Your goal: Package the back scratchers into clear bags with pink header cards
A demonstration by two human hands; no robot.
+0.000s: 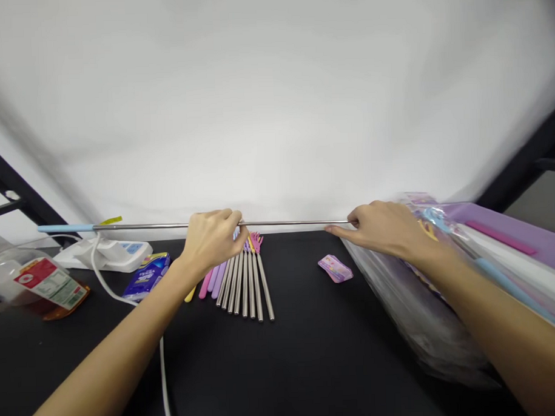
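A telescopic back scratcher (287, 223) is stretched out level above the back of the black table, its blue handle (66, 228) off to the left. My left hand (215, 237) is closed round the metal rod near its middle. At the rod's right end my right hand (381, 228) is closed on it and hides the tip. Below my left hand, several more back scratchers (248, 288) lie in a row, with steel tubes and small coloured claw heads. A few pink and yellow handles are partly covered by my left wrist. A pink printed card (335, 268) lies between my hands.
On the left are a bottle of amber liquid (57, 288), a white power strip (124, 254), a blue packet (147, 276) and a white cable (164, 382). Clear plastic bags (413, 312) and a purple box (501, 224) fill the right side. A white wall (274, 111) stands behind.
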